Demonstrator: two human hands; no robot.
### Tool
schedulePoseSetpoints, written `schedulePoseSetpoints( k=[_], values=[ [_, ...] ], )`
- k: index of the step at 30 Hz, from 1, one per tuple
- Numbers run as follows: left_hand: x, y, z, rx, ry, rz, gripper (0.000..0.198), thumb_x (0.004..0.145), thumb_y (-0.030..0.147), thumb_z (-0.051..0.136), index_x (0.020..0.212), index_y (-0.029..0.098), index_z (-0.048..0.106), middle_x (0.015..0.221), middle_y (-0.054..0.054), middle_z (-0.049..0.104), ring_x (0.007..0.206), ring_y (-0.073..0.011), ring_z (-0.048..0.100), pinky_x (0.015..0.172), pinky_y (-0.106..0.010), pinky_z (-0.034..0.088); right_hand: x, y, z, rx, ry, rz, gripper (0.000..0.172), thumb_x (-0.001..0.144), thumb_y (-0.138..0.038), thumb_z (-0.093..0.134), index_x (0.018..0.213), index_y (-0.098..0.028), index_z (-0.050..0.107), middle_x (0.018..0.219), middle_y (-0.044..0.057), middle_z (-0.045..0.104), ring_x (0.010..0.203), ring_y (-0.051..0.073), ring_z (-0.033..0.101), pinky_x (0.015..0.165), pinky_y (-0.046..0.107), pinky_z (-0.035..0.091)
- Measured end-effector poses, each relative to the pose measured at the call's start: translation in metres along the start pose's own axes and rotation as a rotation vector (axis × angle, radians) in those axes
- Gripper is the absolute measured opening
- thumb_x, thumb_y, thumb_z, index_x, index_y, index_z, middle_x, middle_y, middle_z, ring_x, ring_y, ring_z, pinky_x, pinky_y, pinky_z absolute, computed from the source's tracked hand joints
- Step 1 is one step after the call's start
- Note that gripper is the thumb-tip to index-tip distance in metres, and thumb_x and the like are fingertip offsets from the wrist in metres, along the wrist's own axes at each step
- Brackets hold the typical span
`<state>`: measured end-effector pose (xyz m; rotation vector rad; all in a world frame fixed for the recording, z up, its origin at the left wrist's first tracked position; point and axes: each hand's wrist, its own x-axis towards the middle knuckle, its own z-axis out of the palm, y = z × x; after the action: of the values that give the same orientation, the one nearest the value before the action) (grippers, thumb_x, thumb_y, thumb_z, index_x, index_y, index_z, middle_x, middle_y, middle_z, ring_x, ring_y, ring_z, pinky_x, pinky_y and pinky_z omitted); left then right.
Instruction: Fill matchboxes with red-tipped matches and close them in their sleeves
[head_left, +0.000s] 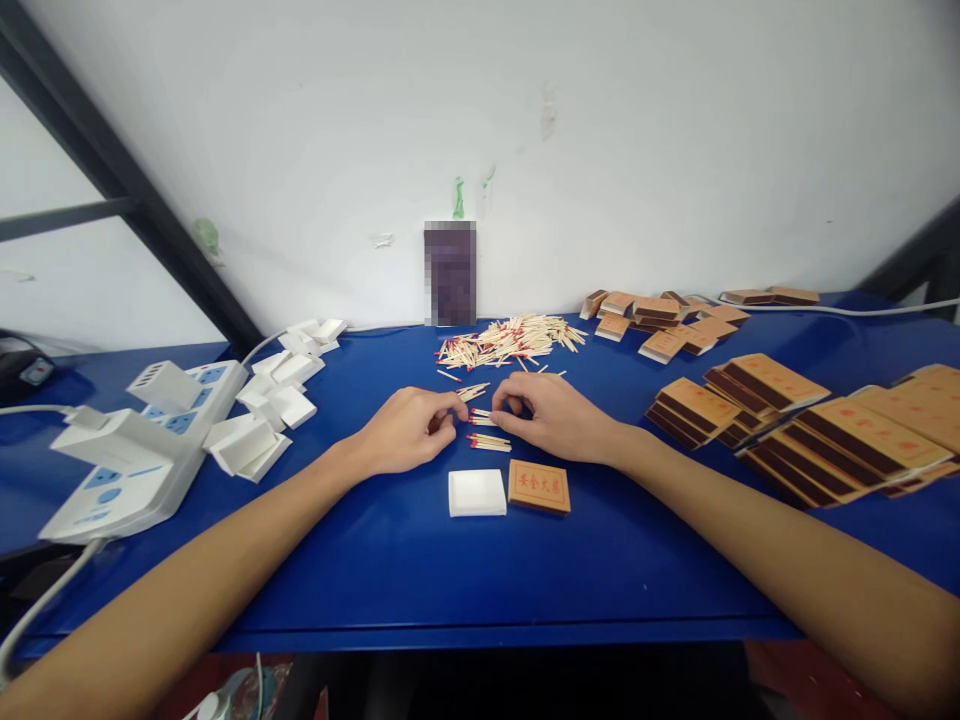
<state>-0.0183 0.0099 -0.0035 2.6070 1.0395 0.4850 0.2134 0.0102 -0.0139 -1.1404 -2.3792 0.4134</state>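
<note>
My left hand [414,428] and my right hand [553,414] face each other over the blue tabletop, fingers curled. Between them lies a small row of matches [482,418]. My left fingertips meet its red heads, and my right thumb is at the bare wooden ends. Just nearer to me is another small group of matches [491,443], heads pointing left. A few more matches [472,393] lie slightly askew beyond my left fingers. In front of my hands are a white matchbox tray [478,493] and, right beside it, an orange-brown matchbox sleeve [539,487] with red characters.
A loose heap of matches [517,342] lies near the wall, below a blurred dark panel [451,274]. White trays [259,440] and a power strip [120,480] with plugs occupy the left. Matchbox sleeves are scattered at back right [660,315] and stacked at right [847,440].
</note>
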Motion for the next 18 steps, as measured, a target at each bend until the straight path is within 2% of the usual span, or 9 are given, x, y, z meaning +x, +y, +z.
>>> schedulePoseSetpoints(
  k=[4,9,18],
  values=[
    [0.0,-0.0002,0.0007,0.019,0.014,-0.022,0.022,0.081,0.014,0.047,0.094,0.017,0.065,0.056,0.006,0.055,0.05,-0.0093,0.048,0.056,-0.023,0.035,-0.0007,-0.0004,-0.0009,0.008,-0.003,-0.003,0.015,0.089,-0.033,0.059,0.082,-0.02,0.063,0.07,-0.002,0.053,0.064,0.012,0.045,0.061,0.027,0.031],
    [0.0006,0.001,0.0013,0.107,0.095,-0.135,0.026,0.084,0.018,0.048,0.104,0.018,0.065,0.059,0.004,0.058,0.051,-0.0118,0.051,0.056,-0.025,0.034,-0.0001,-0.0006,-0.0007,0.018,-0.005,-0.002,0.014,0.089,-0.031,0.06,0.08,-0.02,0.063,0.069,-0.002,0.053,0.063,0.012,0.045,0.06,0.026,0.031],
    [0.0014,0.0002,0.0014,0.169,0.182,-0.228,0.029,0.085,0.021,0.047,0.106,0.02,0.067,0.062,0.002,0.062,0.055,-0.0146,0.056,0.057,-0.027,0.035,-0.0004,-0.0031,-0.0004,0.075,-0.047,-0.05,0.012,0.086,-0.027,0.063,0.077,-0.019,0.064,0.068,-0.002,0.053,0.061,0.011,0.044,0.061,0.025,0.033]
  ],
)
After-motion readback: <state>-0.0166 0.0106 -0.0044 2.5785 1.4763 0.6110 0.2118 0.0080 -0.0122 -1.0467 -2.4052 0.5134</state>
